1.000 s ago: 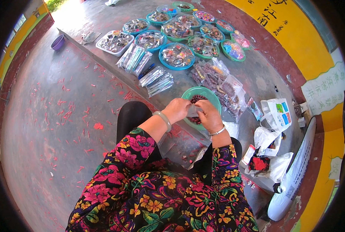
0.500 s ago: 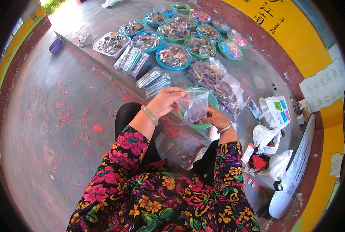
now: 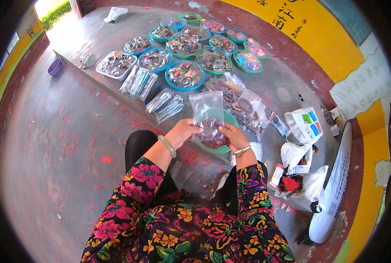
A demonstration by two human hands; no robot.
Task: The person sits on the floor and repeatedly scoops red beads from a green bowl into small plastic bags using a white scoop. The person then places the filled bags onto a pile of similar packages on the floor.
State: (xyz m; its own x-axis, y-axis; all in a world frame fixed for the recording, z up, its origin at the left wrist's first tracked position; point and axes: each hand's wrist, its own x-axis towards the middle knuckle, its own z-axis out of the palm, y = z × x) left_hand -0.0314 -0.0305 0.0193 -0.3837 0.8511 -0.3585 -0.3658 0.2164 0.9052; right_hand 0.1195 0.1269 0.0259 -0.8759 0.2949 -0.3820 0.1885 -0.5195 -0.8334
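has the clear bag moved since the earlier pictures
Yes, upward in view: the clear bag now reaches past the far rim of the green basin.

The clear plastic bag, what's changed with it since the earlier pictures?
The clear plastic bag is now held more upright, spread between both hands. The left hand has shifted from near its upper corner half a second ago down to its left side; the right hand still holds the right side. The green basin and the blue bowl of packets stayed in place.
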